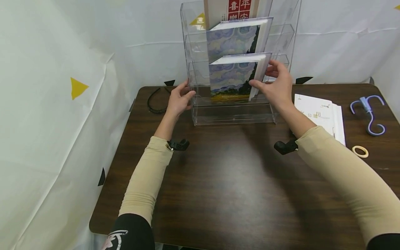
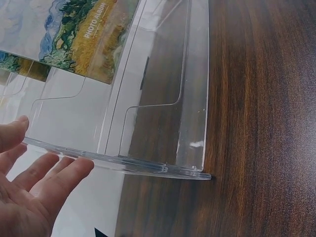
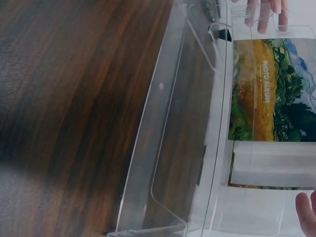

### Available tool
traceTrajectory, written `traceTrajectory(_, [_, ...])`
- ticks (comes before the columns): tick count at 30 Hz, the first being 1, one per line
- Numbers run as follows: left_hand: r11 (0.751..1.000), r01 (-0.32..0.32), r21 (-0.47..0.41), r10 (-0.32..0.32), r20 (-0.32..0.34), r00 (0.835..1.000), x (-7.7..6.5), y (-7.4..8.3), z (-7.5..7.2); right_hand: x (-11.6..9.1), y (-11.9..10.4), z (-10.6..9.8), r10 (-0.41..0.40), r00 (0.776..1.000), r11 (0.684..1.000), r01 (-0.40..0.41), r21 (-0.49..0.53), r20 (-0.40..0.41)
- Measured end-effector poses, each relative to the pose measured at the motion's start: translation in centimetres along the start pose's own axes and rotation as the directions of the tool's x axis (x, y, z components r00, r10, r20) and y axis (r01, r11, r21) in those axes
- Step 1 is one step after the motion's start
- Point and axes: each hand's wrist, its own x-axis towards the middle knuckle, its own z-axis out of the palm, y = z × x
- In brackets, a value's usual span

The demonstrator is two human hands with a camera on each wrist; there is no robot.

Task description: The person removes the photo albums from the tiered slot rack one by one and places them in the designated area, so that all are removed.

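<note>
A clear acrylic display rack (image 1: pixel 234 120) with stacked tiers stands at the back of the table. In its lower tier sits a photo album (image 1: pixel 231 80) with a painted landscape cover; "PHOTO ALBUM" is legible on the cover (image 3: pixel 269 89) in the right wrist view. My right hand (image 1: pixel 278 85) holds that album by its right edge, thumb at the front and fingers at the side. The left hand (image 1: pixel 179 99) grips the rack's left side panel, with thumb and fingers on either face. A similar album (image 1: pixel 232 38) leans in the tier above.
Behind the albums, a beige item with red Chinese characters (image 1: pixel 239 9) fills the top tier. White papers or booklets (image 1: pixel 318 116), a blue hook (image 1: pixel 368 111) and a cream ring (image 1: pixel 360 151) lie at the right. A coiled black cord (image 1: pixel 156 110) lies at the back left.
</note>
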Motion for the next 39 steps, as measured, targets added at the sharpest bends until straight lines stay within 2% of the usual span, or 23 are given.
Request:
traceTrajectory(3, [1.000,0.001,0.004,-0.001,0.000,1.000,-0.1,0.0,0.0,0.5,0.3,0.1,0.019,0.999,1.000,-0.019,0.003,0.031])
traceTrajectory(6, [1.000,0.003,0.007,-0.003,0.001,1.000,-0.2,0.0,0.0,0.9,0.7,-0.2,0.032,0.993,0.999,-0.034,0.013,0.113])
traceTrajectory(10, [1.000,0.003,0.004,-0.003,-0.004,1.000,-0.2,-0.1,0.0,1.5,1.6,-0.5,0.004,0.955,0.999,-0.015,0.035,0.297])
traceTrajectory(13, [1.000,0.000,0.005,0.000,-0.005,1.000,-0.1,-0.1,0.0,1.5,2.1,-0.3,-0.022,0.933,1.000,0.015,0.024,0.359])
traceTrajectory(15, [1.000,0.001,0.006,-0.001,-0.005,1.000,-0.1,0.0,0.1,1.3,2.3,-0.2,-0.044,0.937,0.999,0.045,0.003,0.347])
traceTrajectory(20, [1.000,0.006,0.001,-0.006,-0.002,1.000,-0.2,0.0,0.0,0.7,1.9,-0.4,-0.096,0.965,0.995,0.095,0.013,0.244])
traceTrajectory(22, [1.000,0.007,0.000,-0.007,-0.002,1.000,-0.3,-0.1,-0.1,0.3,1.3,-0.8,-0.134,0.972,0.991,0.127,0.048,0.194])
traceTrajectory(25, [1.000,0.005,0.004,-0.005,-0.003,1.000,-0.5,-0.1,-0.4,-0.7,0.6,-2.0,-0.212,0.971,0.971,0.195,0.141,0.115])
traceTrajectory(28, [1.000,0.011,0.012,-0.011,-0.001,1.000,-0.7,-0.1,-0.6,-2.5,0.2,-3.9,-0.220,0.974,0.945,0.202,0.256,0.043])
traceTrajectory(30, [1.000,0.012,0.017,-0.012,0.003,1.000,-0.7,0.0,-0.6,-4.0,0.3,-5.6,-0.168,0.985,0.916,0.146,0.374,0.027])
traceTrajectory(32, [1.000,0.011,0.018,-0.011,0.004,1.000,-0.7,0.0,-0.6,-5.9,0.8,-7.4,-0.081,0.996,0.863,0.049,0.503,0.043])
traceTrajectory(34, [1.000,0.011,0.015,-0.011,0.000,1.000,-0.6,0.0,-0.5,-8.0,1.8,-9.1,0.015,0.996,0.791,-0.064,0.609,0.085])
traceTrajectory(35, [1.000,0.014,0.014,-0.014,-0.003,1.000,-0.6,0.0,-0.5,-9.1,2.5,-9.9,0.060,0.992,0.748,-0.119,0.653,0.111])
traceTrajectory(36, [1.000,0.016,0.012,-0.016,-0.004,1.000,-0.7,0.0,-0.5,-10.3,3.4,-10.6,0.098,0.985,0.720,-0.168,0.673,0.140])
traceTrajectory(37, [1.000,0.019,0.012,-0.019,-0.003,1.000,-0.7,0.0,-0.5,-11.5,4.4,-11.3,0.147,0.975,0.698,-0.224,0.680,0.170])
traceTrajectory(39, [1.000,0.024,0.017,-0.024,0.002,1.000,-0.8,0.0,-0.5,-13.9,6.7,-12.8,0.225,0.945,0.677,-0.327,0.659,0.237])
